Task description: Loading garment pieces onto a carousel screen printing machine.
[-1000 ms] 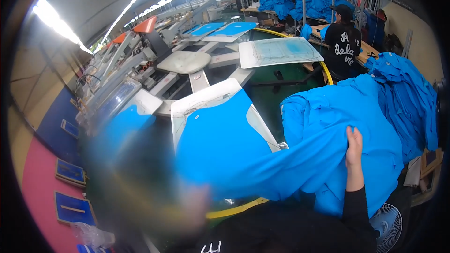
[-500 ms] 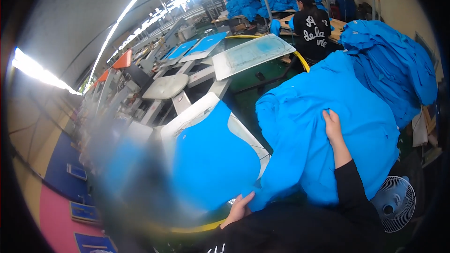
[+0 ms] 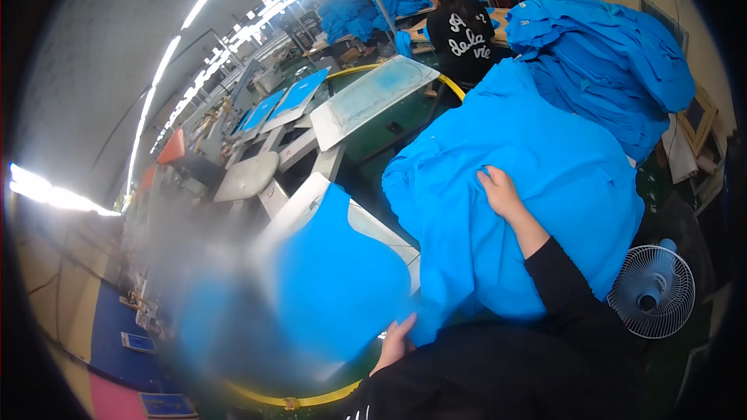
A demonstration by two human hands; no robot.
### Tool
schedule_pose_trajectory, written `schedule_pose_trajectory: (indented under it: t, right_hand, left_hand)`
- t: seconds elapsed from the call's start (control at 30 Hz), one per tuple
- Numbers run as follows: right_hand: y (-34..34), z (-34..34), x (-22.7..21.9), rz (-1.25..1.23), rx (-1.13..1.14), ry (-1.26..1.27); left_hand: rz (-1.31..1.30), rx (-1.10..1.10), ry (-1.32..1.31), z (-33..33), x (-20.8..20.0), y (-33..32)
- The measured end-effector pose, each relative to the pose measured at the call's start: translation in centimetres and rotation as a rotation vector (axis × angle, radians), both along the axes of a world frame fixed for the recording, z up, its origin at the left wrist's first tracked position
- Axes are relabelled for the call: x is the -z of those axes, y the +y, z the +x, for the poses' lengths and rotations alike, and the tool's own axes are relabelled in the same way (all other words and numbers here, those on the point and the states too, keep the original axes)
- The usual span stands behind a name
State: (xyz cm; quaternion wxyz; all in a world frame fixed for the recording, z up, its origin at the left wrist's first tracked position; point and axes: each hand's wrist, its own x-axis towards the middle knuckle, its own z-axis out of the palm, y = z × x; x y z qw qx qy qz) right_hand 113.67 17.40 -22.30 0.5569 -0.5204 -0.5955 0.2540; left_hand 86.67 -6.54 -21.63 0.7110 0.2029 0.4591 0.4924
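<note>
A big heap of blue fabric pieces [image 3: 545, 140] lies in front of me to the right. My right hand [image 3: 502, 190] rests on top of it, fingers curled and pinching the top layer, which wrinkles around them. Low in the middle, close to my body, my left hand [image 3: 397, 341] has thumb and fingers closed on the lower corner of the same cloth. Just left of that hand, a cut blue fabric panel [image 3: 342, 264] lies flat over a white board [image 3: 311, 187], whose rim shows at the top and right. A blur hides the panel's left part.
More white boards reach away, one bare and blue-stained [image 3: 373, 101], others with blue panels [image 3: 299, 93]. A yellow rail [image 3: 327, 398] curves round them. A second blue stack [image 3: 607, 70] stands far right, a fan [image 3: 652, 292] at near right. A person [image 3: 459, 31] sits beyond.
The whole scene has shifted left in view as my head turned right. Both hands keep their hold on the blue cloth, with little movement over it.
</note>
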Motion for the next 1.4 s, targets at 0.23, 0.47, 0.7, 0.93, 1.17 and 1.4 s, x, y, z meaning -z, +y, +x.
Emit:
schedule_pose_trajectory:
  t: [0.23, 0.47, 0.7, 0.93, 1.17, 1.4]
  right_hand:
    - [-1.1, -0.8, -2.0, -0.044, -0.093, 0.07]
    - [-0.8, -1.4, 0.3, -0.015, -0.024, 0.04]
    - [0.1, -0.7, -0.5, -0.119, -0.019, -0.003]
    - [-0.3, -2.7, -2.4, -0.02, 0.034, -0.009]
    - [-1.9, -2.5, -1.8, -0.054, 0.065, -0.035]
    - [-2.0, -3.1, -3.6, -0.099, 0.024, 0.002]
  left_hand:
    - [0.154, 0.031, 0.128, -0.4, 0.2, -0.8]
    - [-0.013, -0.017, 0.048, -0.9, -1.0, -2.0]
    - [0.0, -0.07, 0.072, -0.8, 0.5, -0.6]
    - [-0.053, -0.071, 0.178, -1.5, -1.9, -1.5]
    - [-0.104, 0.006, 0.252, -1.1, -3.0, -1.5]
    - [1.096, -0.724, 1.234, -14.4, -10.5, 4.5]
